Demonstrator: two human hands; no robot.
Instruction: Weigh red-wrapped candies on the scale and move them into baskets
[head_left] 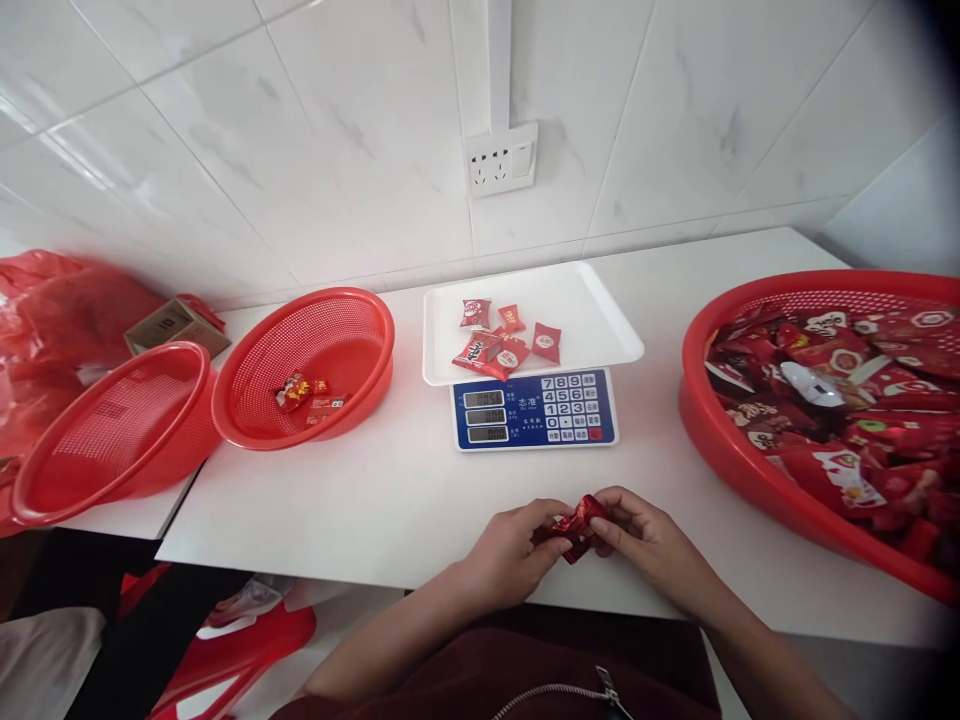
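My left hand (525, 545) and my right hand (637, 535) both pinch a shiny red snack packet (577, 530) between thumbs and fingers, just above the table's front edge. Part of the packet is hidden behind my fingers. Beyond my hands stands a blue-and-white digital scale (534, 412) with lit displays and number keys. Its white tray (592, 320) carries several small red packets (547, 342), lying loosely towards the left side.
To the right, a large red basket (694, 400) is heaped with red packets. Further left stand a red basket (379, 345) with a few packets, another red basket (45, 500), a cardboard box (176, 325) and red plastic bags (67, 310). A socket (501, 160) sits on the tiled wall.
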